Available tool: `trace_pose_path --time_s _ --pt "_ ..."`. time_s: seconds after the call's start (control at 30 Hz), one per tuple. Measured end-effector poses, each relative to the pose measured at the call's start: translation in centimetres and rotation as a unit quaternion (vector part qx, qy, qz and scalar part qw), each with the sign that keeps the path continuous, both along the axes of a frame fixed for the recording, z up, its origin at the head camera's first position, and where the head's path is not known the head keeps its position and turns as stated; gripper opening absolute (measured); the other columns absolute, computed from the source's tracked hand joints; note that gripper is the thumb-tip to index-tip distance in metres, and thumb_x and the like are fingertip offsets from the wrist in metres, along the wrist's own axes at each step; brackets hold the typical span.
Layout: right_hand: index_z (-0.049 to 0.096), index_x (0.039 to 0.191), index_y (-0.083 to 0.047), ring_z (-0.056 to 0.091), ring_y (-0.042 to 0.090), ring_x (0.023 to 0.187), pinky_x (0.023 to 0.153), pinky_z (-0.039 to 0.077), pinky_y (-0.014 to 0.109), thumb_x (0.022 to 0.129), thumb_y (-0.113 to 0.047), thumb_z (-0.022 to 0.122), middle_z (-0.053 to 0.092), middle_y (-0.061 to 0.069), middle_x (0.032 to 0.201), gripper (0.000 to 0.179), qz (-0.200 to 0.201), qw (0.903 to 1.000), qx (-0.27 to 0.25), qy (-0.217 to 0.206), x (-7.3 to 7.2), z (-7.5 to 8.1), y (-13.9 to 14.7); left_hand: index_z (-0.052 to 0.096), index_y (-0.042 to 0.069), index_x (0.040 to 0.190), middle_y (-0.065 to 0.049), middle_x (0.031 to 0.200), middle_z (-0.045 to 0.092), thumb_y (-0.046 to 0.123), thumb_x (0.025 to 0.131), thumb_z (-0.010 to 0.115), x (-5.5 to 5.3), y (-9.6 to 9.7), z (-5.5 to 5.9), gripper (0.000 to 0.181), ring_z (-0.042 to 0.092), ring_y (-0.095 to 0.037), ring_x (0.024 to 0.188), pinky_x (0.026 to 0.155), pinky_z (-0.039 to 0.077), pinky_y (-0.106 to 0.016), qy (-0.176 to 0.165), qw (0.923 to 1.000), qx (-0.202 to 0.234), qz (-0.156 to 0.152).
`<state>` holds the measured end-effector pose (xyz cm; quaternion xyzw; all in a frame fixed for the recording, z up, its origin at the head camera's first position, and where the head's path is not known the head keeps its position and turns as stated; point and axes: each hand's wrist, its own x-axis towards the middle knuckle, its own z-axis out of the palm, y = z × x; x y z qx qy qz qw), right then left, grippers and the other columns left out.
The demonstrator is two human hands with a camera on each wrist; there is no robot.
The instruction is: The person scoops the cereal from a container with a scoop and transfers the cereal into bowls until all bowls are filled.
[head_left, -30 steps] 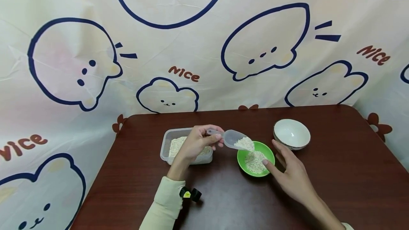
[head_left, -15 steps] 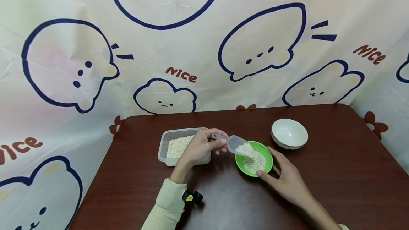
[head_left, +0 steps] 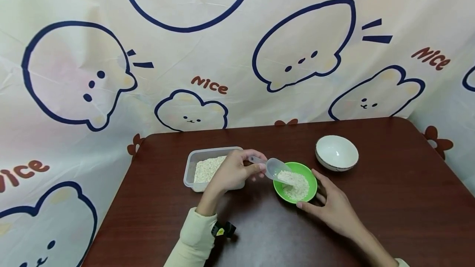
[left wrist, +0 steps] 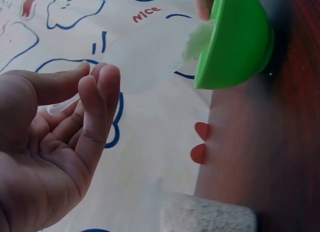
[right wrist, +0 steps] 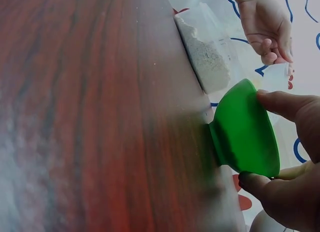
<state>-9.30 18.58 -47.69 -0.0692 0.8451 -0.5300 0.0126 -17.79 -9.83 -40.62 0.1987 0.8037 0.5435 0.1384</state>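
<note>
My left hand (head_left: 231,172) pinches the handle of a clear plastic scoop (head_left: 273,167) between thumb and fingers. The scoop tips down over the rim of a green bowl (head_left: 313,176), and pale flakes like oats (head_left: 297,186) lie at its mouth and in the bowl. On the bowl's right side my right hand (head_left: 335,207) grips the rim, thumb at the near edge and fingers at the far side. In the right wrist view the green bowl (right wrist: 245,132) stands upright on its foot between thumb and fingers.
Left of the bowl, partly behind my left hand, is a clear plastic box (head_left: 190,172) of the same flakes. A white bowl (head_left: 337,153) stands at the back right of the brown table (head_left: 259,234). A printed cloth (head_left: 237,52) hangs behind.
My right hand has come in from the right and taken hold of the green bowl. My left hand moved the scoop slightly right and tilted it, and flakes slid down into the bowl.
</note>
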Motion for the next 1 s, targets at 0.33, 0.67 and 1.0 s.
trace_pose_path --time_s 0.33,0.67,1.0 --pt "0.034 0.164 0.003 0.051 0.043 0.148 0.105 0.055 0.043 0.083 -0.024 0.096 0.040 0.026 0.168 0.106 0.002 1.0000 0.002 -0.002 -0.1 0.2 0.1 0.077 0.007 0.112 -0.009 0.084 0.079 0.009 0.099 0.076 0.4 -0.6 1.2 0.013 0.069 -0.019 0.064 0.064 0.061 -0.036 0.042 0.9987 -0.028 -0.005" --pt "0.035 0.163 0.003 0.053 0.044 0.147 0.104 0.056 0.042 0.083 -0.025 0.096 0.040 0.025 0.168 0.105 0.002 0.9999 0.010 0.004 -0.2 0.3 0.0 0.077 0.006 0.112 -0.011 0.085 0.079 0.007 0.099 0.076 0.5 -1.0 1.4 0.014 0.071 -0.046 0.074 0.062 0.058 -0.028 0.037 0.9992 -0.012 -0.005" --pt "0.035 0.163 0.004 0.055 0.045 0.145 0.104 0.056 0.042 0.083 -0.025 0.096 0.041 0.027 0.167 0.105 -0.003 0.9999 0.013 0.006 0.0 0.2 0.1 0.076 0.006 0.115 -0.012 0.086 0.080 0.009 0.101 0.074 0.2 -1.0 1.3 0.015 0.074 -0.020 0.073 0.065 0.060 -0.030 0.015 0.9999 -0.004 -0.001"
